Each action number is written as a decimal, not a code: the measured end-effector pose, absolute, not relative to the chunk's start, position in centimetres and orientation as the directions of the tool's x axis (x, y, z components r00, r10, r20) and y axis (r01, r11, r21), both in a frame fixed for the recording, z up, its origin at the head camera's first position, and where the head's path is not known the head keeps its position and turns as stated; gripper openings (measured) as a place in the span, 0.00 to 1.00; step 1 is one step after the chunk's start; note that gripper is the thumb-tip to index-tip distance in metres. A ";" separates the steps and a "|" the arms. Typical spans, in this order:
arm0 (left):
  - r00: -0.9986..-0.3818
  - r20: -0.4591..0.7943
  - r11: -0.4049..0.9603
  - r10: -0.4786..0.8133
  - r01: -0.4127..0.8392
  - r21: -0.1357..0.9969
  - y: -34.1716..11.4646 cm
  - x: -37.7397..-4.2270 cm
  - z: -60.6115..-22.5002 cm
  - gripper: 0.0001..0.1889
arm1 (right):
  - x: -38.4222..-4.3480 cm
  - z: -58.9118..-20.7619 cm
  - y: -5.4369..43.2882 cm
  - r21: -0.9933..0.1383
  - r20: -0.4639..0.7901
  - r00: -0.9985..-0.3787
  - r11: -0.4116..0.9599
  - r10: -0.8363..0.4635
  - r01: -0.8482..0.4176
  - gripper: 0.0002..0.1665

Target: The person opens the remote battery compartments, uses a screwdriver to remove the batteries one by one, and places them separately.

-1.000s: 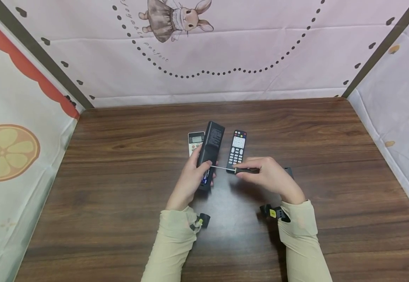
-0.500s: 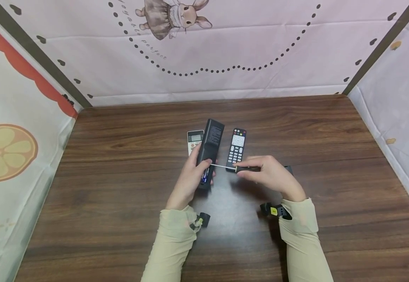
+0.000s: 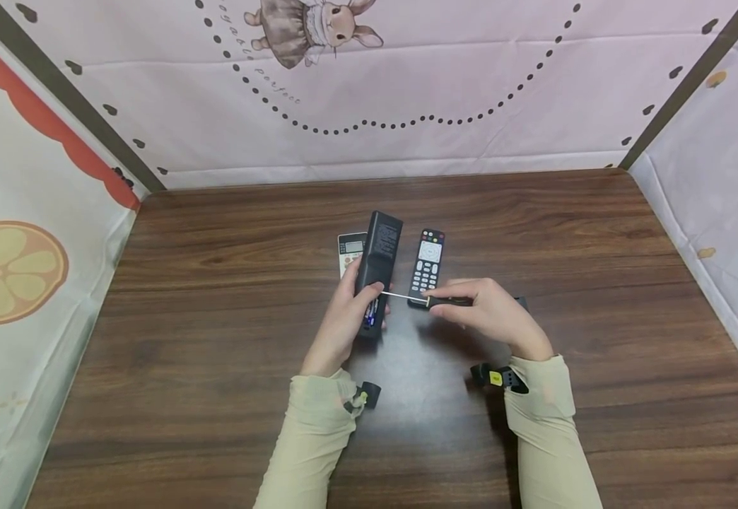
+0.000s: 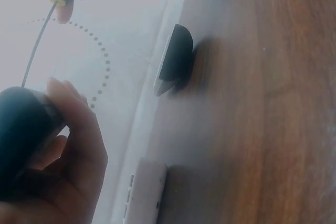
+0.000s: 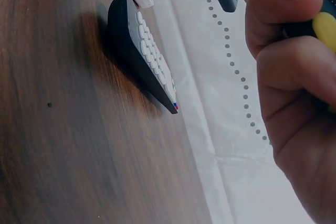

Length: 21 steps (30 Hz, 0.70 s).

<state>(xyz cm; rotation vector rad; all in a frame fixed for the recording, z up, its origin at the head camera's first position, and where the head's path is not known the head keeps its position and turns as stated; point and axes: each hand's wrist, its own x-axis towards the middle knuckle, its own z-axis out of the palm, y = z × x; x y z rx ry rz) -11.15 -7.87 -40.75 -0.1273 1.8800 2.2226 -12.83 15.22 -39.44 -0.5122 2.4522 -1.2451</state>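
Observation:
My left hand (image 3: 341, 311) grips a black remote control (image 3: 383, 244) with its printed back facing up, thumb along the near part. Blue batteries (image 3: 370, 311) show in the uncovered compartment at its near end. Between thumb and fingers, my right hand (image 3: 486, 307) pinches a screwdriver (image 3: 448, 302). Its thin metal shaft points left, the tip at the remote beside my left thumb. In the left wrist view, the shaft (image 4: 38, 48) meets the dark end of the held remote (image 4: 23, 129). The right wrist view shows the screwdriver's black and yellow handle (image 5: 325, 27) in curled fingers.
A black remote with white buttons (image 3: 429, 252) lies face up right of the held one. A white remote with a small screen (image 3: 351, 247) lies partly hidden behind my left hand. Some dark object (image 3: 522, 302) peeks out behind my right hand. Fabric walls border the wooden table (image 3: 216, 353).
Both hands keep their holds almost unchanged, the screwdriver tip staying at the remote. The whole head view has shifted slightly, so the table appears a little higher.

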 end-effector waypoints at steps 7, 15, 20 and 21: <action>-0.966 -0.207 -0.217 0.156 -0.238 0.947 -8.0 -11.3 -40.9 0.25 | -12.9 -39.4 15.1 -0.836 -0.120 -0.870 0.521 -0.477 -0.171 0.21; -0.974 -0.155 -0.279 0.164 -0.197 0.940 -8.0 -11.2 -41.1 0.22 | -12.8 -39.3 15.0 -0.825 -0.101 -0.874 0.532 -0.475 -0.193 0.23; -0.975 -0.148 -0.337 0.166 -0.197 0.921 -8.1 -11.2 -41.1 0.21 | -12.8 -39.2 14.7 -0.831 -0.055 -0.876 0.508 -0.479 -0.226 0.23; -0.974 -0.148 -0.355 0.171 -0.201 0.913 -8.1 -11.2 -41.1 0.21 | -12.7 -39.2 14.6 -0.829 -0.048 -0.878 0.509 -0.476 -0.230 0.23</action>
